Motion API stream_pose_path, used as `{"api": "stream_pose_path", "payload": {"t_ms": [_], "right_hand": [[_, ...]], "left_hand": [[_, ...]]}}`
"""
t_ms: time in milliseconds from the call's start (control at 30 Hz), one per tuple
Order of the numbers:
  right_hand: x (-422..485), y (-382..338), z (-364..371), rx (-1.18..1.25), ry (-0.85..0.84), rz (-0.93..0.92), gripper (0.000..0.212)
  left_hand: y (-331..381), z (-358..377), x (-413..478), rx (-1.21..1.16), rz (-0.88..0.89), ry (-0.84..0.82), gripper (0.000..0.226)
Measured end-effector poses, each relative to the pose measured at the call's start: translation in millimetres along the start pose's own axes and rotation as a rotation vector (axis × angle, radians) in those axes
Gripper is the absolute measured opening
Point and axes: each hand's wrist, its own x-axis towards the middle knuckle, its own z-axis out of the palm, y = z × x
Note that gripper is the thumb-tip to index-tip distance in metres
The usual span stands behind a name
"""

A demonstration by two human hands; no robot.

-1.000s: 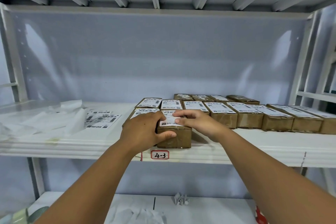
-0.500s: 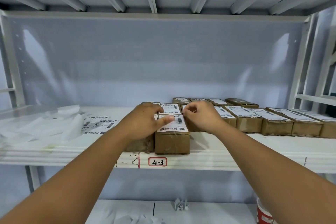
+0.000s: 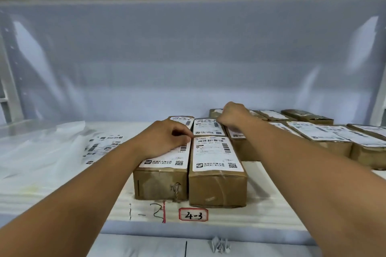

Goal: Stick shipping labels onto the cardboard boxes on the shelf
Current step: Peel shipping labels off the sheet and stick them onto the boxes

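Curled fingers are bunching both hands, and whether either is pinching anything cannot be told. The left hand (image 3: 165, 141) is resting on the front-left box (image 3: 160, 181), and the right hand (image 3: 235, 118) is reaching past it onto a rear box (image 3: 214, 112). Beneath them the shelf (image 3: 62, 183) is carrying cardboard boxes (image 3: 334, 149) in rows trailing off to the right hand's right, with their long axes pointing away from the person. Loose shipping labels (image 3: 102, 148) are lying well out to the left hand's left, so that hand is probably sitting nearer the next sheet.
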Motion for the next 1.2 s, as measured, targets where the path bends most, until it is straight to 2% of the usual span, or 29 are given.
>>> {"api": "stream_pose_path", "payload": {"t_ms": [133,233,400,533,667,767,1067,1200], "right_hand": [[30,-8,10,-0.065,0.004,0.075,0.033],[45,-13,14,-0.072,-0.002,0.097,0.03],[63,-13,25,-0.083,-0.04,0.146,0.041],[69,-13,27,-0.065,-0.041,0.176,0.034],[66,-12,28,-0.024,0.045,0.189,0.052],[63,-13,27,0.009,0.11,0.211,0.058],[58,-22,15,0.249,0.41,0.184,0.059],[51,-22,5,0.419,0.382,0.11,0.056]], "left_hand": [[0,3,2,0.031,0.049,-0.002,0.018],[0,4,3,0.047,0.06,0.009,0.019],[-4,5,6,0.047,0.103,0.004,0.019],[-4,5,6,0.052,0.108,-0.003,0.02],[-4,5,5,0.064,0.11,-0.004,0.02],[-5,6,4,0.079,0.124,0.003,0.02],[-5,8,6,0.166,0.14,0.002,0.022],[-5,9,8,0.206,0.157,-0.004,0.028]]}}
